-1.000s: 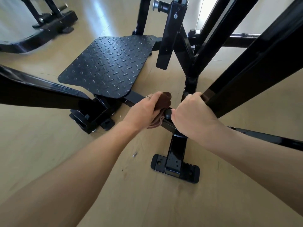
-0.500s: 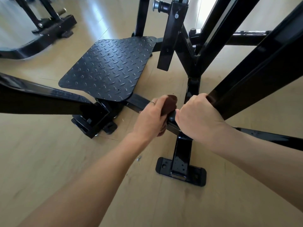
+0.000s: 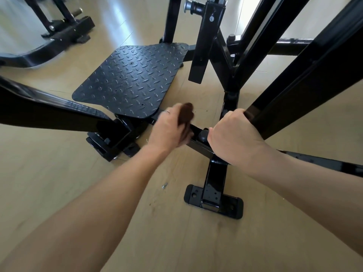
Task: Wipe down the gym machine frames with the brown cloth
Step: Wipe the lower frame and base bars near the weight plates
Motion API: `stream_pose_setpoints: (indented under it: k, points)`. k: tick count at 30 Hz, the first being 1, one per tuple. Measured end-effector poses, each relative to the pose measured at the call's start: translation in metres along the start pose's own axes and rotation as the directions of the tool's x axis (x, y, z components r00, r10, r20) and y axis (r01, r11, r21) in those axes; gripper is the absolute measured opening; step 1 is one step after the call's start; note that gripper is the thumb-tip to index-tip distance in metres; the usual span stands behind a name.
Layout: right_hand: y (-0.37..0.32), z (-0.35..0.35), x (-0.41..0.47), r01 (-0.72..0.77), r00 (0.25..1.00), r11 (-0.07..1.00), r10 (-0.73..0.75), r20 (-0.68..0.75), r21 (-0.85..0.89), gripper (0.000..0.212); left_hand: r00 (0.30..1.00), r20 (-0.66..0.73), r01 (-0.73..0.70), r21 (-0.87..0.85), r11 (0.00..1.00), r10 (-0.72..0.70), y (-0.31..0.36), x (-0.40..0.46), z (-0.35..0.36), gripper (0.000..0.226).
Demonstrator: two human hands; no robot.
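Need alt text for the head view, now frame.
A person's left hand presses a brown cloth onto a low black steel crossbar of a gym machine while the right hand grips a slanted black frame beam. A black diamond-tread footplate sits behind, above the tan wooden floor.

Bare wooden floor [image 3: 59,193] lay open left of the footed post [image 3: 213,185], slanted black beam [image 3: 294,91] crowded the right, tread plate [image 3: 133,79] and low crossbar [image 3: 198,143] blocked ahead, narrow gap between plate and upright [image 3: 230,107].

Left hand [image 3: 169,130] and brown cloth [image 3: 186,114] motion-blurred.
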State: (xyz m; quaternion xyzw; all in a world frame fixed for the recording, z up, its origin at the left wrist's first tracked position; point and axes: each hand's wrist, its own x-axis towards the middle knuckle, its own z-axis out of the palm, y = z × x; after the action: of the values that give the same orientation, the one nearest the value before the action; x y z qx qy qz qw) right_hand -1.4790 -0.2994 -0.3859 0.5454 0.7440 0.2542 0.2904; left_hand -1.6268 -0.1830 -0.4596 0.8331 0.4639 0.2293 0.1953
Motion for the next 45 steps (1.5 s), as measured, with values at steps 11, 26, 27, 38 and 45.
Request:
stream_pose_setpoints:
  k: [11,26,27,38,45]
  points:
    - [-0.003,0.005,-0.003,0.001,0.998,1.0,0.001,-0.057,0.025,0.043,0.997,-0.003,-0.073,0.372,0.925,0.08,-0.023,0.032,-0.019,0.045]
    - [0.001,0.001,-0.014,0.054,0.981,0.99,-0.03,-0.191,0.126,0.044,0.999,-0.032,0.008,0.073,0.997,-0.006,0.025,-0.044,0.01,0.042]
    - [0.002,0.0,-0.018,0.063,0.957,0.978,-0.002,-0.29,0.201,0.047,0.999,-0.028,0.035,0.036,0.999,-0.034,0.026,-0.05,0.009,0.04]
    - [-0.025,0.078,-0.115,-0.113,0.973,0.755,0.214,-0.08,0.646,0.04,0.982,0.178,-0.057,-0.045,0.997,0.064,0.066,-0.126,0.053,0.039]
    - [-0.031,0.109,-0.119,-0.322,0.925,0.582,0.362,0.117,0.747,0.073,0.936,0.286,-0.249,0.125,0.96,0.205,0.072,-0.15,0.055,0.048]
